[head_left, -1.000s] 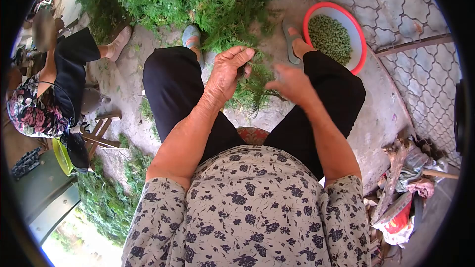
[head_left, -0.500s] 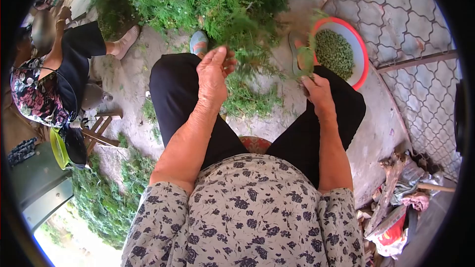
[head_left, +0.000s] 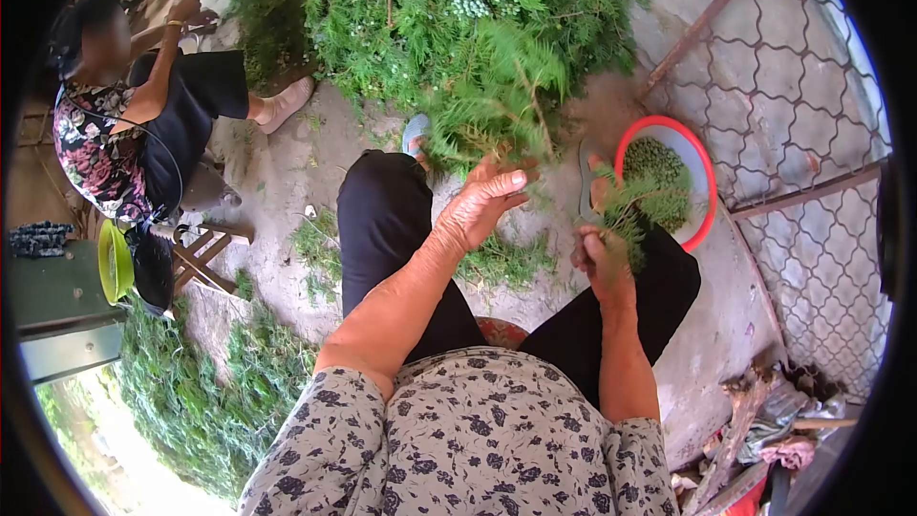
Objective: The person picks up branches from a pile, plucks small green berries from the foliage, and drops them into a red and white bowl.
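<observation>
My left hand [head_left: 485, 201] is raised between my knees, thumb and fingers at the base of a leafy green branch [head_left: 506, 100] that spreads up in front of the big pile. Part of that branch is smeared by motion. My right hand [head_left: 604, 260] is closed on a smaller green sprig [head_left: 635, 215], whose tips reach over the near-left rim of a red-rimmed basin [head_left: 709, 182]. Small round green berries [head_left: 659, 167] lie inside the basin, beyond my right knee. Loose green bits [head_left: 511, 261] lie on the ground below my hands.
A large pile of green branches [head_left: 411, 29] fills the top middle. Another person [head_left: 105, 134] sits at the left near a wooden stool [head_left: 212, 253] and a green bowl [head_left: 116, 263]. More branches [head_left: 210, 392] lie lower left. Wire fencing [head_left: 802, 96] and cluttered cloth [head_left: 783, 420] are at the right.
My left hand has moved right and now has a leafy branch at its fingers. My right hand is lower, with a sprig. The view has shifted, so the pile and basin appear lower.
</observation>
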The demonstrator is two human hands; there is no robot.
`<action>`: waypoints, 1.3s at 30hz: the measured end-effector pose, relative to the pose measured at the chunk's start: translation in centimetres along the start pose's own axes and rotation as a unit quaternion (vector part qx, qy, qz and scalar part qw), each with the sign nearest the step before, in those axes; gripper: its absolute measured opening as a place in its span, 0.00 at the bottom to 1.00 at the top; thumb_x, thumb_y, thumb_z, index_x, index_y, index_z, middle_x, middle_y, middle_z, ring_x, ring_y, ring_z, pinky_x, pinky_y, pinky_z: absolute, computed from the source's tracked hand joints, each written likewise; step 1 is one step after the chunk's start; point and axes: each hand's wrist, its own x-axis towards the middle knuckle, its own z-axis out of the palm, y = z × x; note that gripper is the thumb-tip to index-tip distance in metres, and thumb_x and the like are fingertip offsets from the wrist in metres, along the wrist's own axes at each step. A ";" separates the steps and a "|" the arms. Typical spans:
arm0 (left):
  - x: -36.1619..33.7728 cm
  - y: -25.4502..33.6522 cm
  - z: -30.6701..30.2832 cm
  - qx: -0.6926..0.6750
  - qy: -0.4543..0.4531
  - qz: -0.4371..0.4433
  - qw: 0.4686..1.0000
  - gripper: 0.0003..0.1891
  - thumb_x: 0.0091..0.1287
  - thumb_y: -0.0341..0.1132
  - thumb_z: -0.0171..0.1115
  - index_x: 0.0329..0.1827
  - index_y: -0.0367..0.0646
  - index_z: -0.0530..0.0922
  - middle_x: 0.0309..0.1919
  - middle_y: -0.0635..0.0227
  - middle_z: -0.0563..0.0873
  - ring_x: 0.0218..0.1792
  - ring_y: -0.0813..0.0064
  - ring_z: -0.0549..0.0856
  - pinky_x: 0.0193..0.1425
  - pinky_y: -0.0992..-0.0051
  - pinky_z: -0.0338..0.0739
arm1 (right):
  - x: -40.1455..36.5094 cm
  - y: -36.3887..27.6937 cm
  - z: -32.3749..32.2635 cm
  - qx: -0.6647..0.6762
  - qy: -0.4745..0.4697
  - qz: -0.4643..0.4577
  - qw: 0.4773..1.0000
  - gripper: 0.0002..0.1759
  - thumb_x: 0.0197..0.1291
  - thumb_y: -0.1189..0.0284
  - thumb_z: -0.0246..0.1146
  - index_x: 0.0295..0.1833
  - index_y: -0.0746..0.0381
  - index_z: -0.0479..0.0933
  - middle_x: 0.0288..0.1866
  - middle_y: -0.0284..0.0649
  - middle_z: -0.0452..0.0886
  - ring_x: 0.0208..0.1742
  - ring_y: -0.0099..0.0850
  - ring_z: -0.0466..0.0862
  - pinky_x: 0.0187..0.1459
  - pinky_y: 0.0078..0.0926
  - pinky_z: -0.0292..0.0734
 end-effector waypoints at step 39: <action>-1.8 -4.4 -1.7 0.727 0.075 0.352 0.585 0.11 0.41 0.22 0.59 0.30 0.35 0.73 0.24 0.52 0.77 0.29 0.49 0.78 0.34 0.60 0.74 | -2.1 -8.9 10.9 -0.322 -0.012 -0.433 0.842 0.11 0.52 0.86 0.58 0.42 0.65 0.77 0.33 0.40 0.75 0.29 0.27 0.76 0.31 0.20 0.71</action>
